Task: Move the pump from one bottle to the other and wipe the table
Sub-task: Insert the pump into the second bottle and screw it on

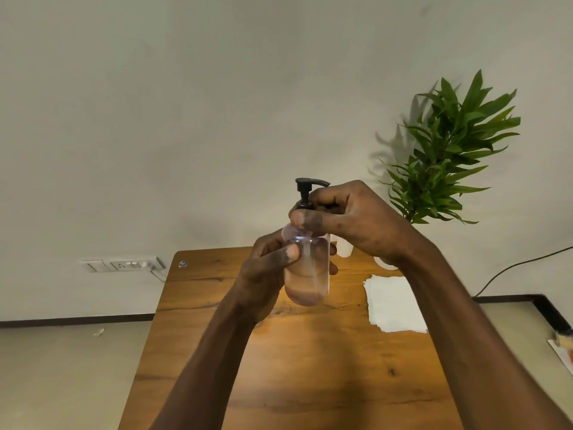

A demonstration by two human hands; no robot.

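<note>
A clear plastic bottle [308, 268] with a little pinkish liquid at its bottom is held up in the air above the wooden table [217, 293]. My left hand [266, 271] wraps around its body from the left. A black pump [307, 189] sits on the bottle's neck, nozzle pointing right. My right hand [350, 218] grips the pump's collar from the right, hiding the neck. A second white bottle [344, 247] shows only partly behind my right wrist, at the table's far side.
A stack of white paper towels [393, 302] lies on the table's right side. A potted green plant [449, 150] stands at the far right corner. A wall socket [124, 264] with a plug is at left. A cable [521, 265] runs along the right wall.
</note>
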